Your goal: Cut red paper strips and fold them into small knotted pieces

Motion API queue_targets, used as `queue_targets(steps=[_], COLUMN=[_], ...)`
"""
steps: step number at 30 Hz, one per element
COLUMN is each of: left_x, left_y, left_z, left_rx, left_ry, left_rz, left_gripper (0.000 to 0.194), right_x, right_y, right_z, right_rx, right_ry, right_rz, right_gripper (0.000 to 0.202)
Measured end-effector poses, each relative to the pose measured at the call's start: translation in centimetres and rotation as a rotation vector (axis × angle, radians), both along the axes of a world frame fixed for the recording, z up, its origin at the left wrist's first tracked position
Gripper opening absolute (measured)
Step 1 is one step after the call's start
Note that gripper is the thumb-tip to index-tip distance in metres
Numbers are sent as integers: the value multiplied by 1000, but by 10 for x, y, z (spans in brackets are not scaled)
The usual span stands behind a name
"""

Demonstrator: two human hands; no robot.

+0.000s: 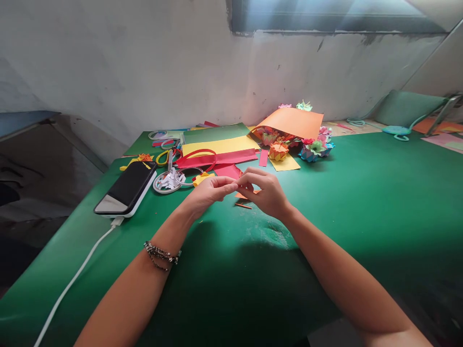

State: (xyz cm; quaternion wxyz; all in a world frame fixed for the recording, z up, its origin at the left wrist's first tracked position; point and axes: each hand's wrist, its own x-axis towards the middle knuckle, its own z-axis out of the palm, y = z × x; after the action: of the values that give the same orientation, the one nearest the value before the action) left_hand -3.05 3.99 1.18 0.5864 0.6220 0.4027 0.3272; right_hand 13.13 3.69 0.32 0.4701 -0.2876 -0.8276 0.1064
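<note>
My left hand (213,189) and my right hand (265,190) meet above the middle of the green table, fingertips touching in a pinch. Whatever lies between them is too small or hidden to make out; a bit of red-orange shows just behind the fingers. Under my right hand lies an orange paper scrap (243,195), with a thin orange strip (243,206) in front of it. Behind my fingers is a pink-red paper piece (226,170). Close to my left hand are a yellow paper piece (202,179) and a tape ring (164,183) with white scraps inside.
A phone (126,188) rests on a white block with a white cable (77,274) at the left. Scissors (170,156), a red paper strip (227,157) and yellow sheets (220,144) lie behind. Folded paper flowers (314,149) sit under an orange sheet (292,123) near the wall.
</note>
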Motion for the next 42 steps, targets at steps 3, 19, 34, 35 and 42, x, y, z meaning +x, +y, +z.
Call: queue_targets(steps=[3, 19, 34, 35, 42], left_x=[2, -1, -2, -2, 0], left_y=[-1, -1, -1, -1, 0], left_z=[1, 3, 1, 1, 1], left_rx=[15, 36, 55, 57, 25], left_ry=[55, 58, 59, 69, 92], left_rz=[-25, -48, -18, -19, -61], left_gripper=[30, 27, 29, 29, 28], right_x=[-3, 0, 2, 3, -1], right_y=[-1, 0, 1, 2, -1], right_z=[-1, 0, -1, -1, -2], right_rx=[-4, -2, 4, 2, -42], right_ry=[21, 2, -5, -12, -17], right_rz=[-31, 31, 133, 130, 46], right_gripper=[21, 17, 10, 10, 21])
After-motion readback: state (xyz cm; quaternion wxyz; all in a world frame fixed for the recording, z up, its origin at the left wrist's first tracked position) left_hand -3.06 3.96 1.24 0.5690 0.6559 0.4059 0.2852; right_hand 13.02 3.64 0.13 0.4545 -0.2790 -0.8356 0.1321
